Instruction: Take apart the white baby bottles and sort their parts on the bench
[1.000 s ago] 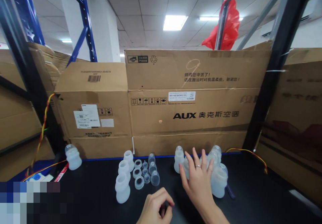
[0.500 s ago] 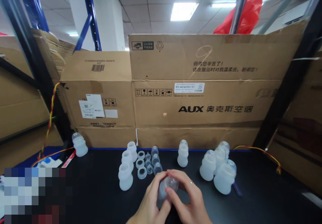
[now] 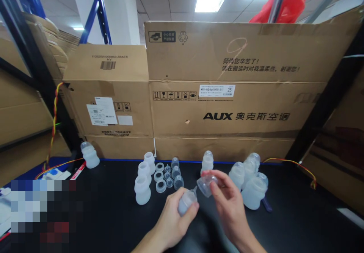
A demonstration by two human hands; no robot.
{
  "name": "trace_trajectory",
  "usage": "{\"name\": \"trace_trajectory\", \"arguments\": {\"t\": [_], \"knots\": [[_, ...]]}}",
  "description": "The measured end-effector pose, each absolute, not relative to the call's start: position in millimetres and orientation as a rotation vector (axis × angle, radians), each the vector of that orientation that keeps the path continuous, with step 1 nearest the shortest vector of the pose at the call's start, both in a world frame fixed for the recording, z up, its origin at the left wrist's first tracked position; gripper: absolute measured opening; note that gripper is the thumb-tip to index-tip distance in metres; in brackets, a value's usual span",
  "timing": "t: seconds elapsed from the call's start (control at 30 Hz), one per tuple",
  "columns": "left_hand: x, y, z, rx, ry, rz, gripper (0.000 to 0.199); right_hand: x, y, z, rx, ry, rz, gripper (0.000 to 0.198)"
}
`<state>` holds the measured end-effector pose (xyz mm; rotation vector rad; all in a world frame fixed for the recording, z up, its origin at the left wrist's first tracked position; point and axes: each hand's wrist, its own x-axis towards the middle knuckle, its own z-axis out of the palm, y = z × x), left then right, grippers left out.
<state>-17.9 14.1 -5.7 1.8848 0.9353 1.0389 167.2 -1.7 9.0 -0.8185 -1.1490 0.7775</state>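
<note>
Teated bottle (image 3: 185, 204), near middle, clasped in my left grip (image 3: 173, 218): likely light, smooth, squeezable; best held round the body. Clear cap (image 3: 205, 186), pinched in my right grip (image 3: 229, 205): probably stiff.

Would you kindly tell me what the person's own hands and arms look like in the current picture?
The left hand and the right hand are both ungloved. No sleeve, watch or bracelet shows on the visible part of the forearms. Whether a ring is worn is hard to make out here.
</note>
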Motion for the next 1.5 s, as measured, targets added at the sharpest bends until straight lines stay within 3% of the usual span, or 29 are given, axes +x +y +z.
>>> {"name": "trace_trajectory", "arguments": {"t": [0.23, 0.5, 0.63, 0.8, 0.87, 1.0, 1.27, 1.5], "knots": [[-27.3, 15.3, -11.2, 2.01, 0.716, 1.129, 0.04, 179.2, 7.3, 1.2, -1.028, -1.452, 0.571, 0.032], [-38.3, 16.3, -5.0, 2.217, 0.695, 1.084, 0.025, 167.9, 19.4, -28.8, -1.062, -1.607, 0.661, 0.028], [-32.1, 17.6, -4.8, 1.982, 0.789, 1.229, 0.024, 166.9, 17.8, -36.0, -1.091, -1.695, 0.747, 0.036], [-26.9, 21.5, 2.4, 1.368, 0.854, 1.248, 0.037, 153.8, 15.6, -42.1, -1.041, -1.712, 0.776, 0.056], [-27.7, 23.4, 5.4, 1.198, 0.821, 1.208, 0.039, 149.0, 17.8, -44.4, -1.032, -1.662, 0.767, 0.047], [-27.1, 21.4, 9.4, 1.037, 0.752, 1.201, 0.038, 144.4, 22.2, -44.8, -1.074, -1.703, 0.645, 0.01], [-19.2, 13.0, 10.3, 0.995, 0.739, 1.172, 0.035, 147.1, 17.9, -38.0, -1.228, -1.905, 0.529, 0.007], [-21.2, 15.0, 3.4, 1.042, 0.684, 1.017, 0.042, 152.7, 17.7, -31.6, -1.208, -1.843, 0.583, 0.027]]}}
